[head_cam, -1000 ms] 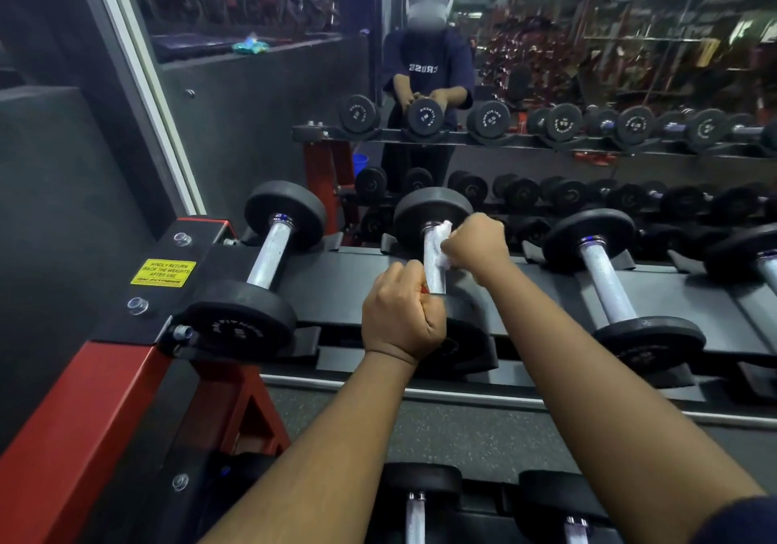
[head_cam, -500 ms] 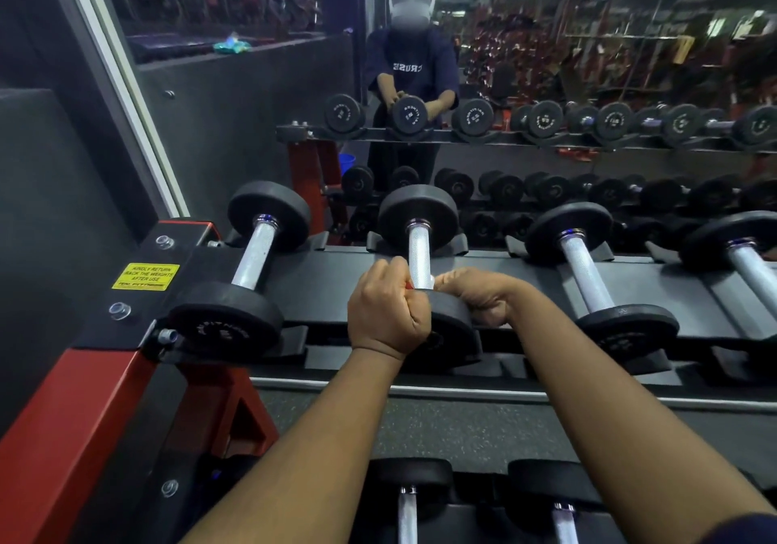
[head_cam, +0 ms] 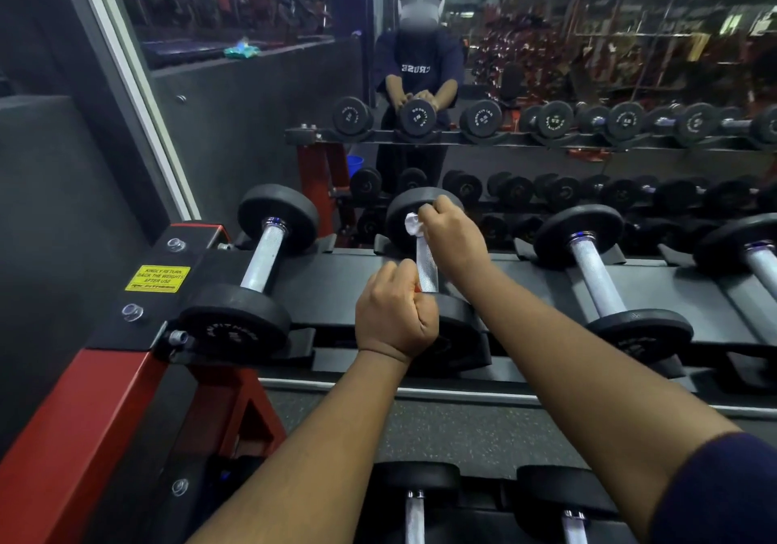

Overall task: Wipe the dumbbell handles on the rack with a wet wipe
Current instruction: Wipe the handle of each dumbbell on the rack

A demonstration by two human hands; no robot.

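White and crumpled, a wet wipe (head_cam: 413, 224) is pinched in the person's right hand (head_cam: 452, 234) against the far end of a handle (head_cam: 426, 268), on the second dumbbell (head_cam: 462, 329) from the rack's (head_cam: 336, 278) left end. The left hand (head_cam: 395, 316) is fisted round the handle's near end. The knurled steel looks stiff and grippy, and the weight is likely heavy enough to stay put. The limp, soft wipe is probably best wrapped round the bar and squeezed.
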